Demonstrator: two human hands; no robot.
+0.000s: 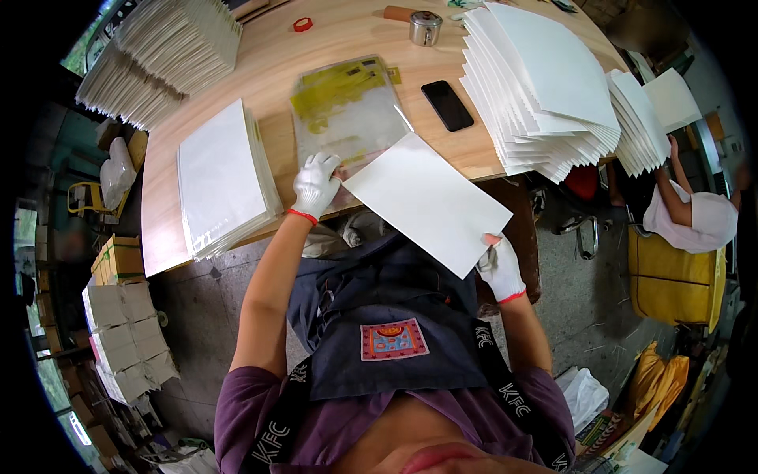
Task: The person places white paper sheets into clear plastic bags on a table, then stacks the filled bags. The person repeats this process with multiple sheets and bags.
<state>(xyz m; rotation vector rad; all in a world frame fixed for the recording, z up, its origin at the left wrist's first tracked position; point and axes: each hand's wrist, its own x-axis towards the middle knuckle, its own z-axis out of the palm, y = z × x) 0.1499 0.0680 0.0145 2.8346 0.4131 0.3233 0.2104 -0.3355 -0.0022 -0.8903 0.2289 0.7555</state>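
Observation:
A white sheet of stiff paper or card (pixel 430 204) is tilted in front of me, over the table's near edge and my lap. My right hand (pixel 500 268), in a white knit glove, grips its lower right edge with the thumb on top. At the opposite left corner, my gloved left hand (pixel 316 185) is closed with its fingertips against the sheet. Beneath the far edge lies a clear plastic sheet (pixel 355 126) with yellow-green smears. On its left rests a stack of white sheets in clear plastic sleeves (pixel 221 174).
A tall fanned stack of white sheets (pixel 545 79) stands on the right of the wooden table (pixel 268 47). A black phone (pixel 447 105), a metal cup (pixel 425 28) and a red tape ring (pixel 302 24) lie about. More stacks (pixel 178 47) fill the far left. A co-worker's arm (pixel 677 182) reaches in at right.

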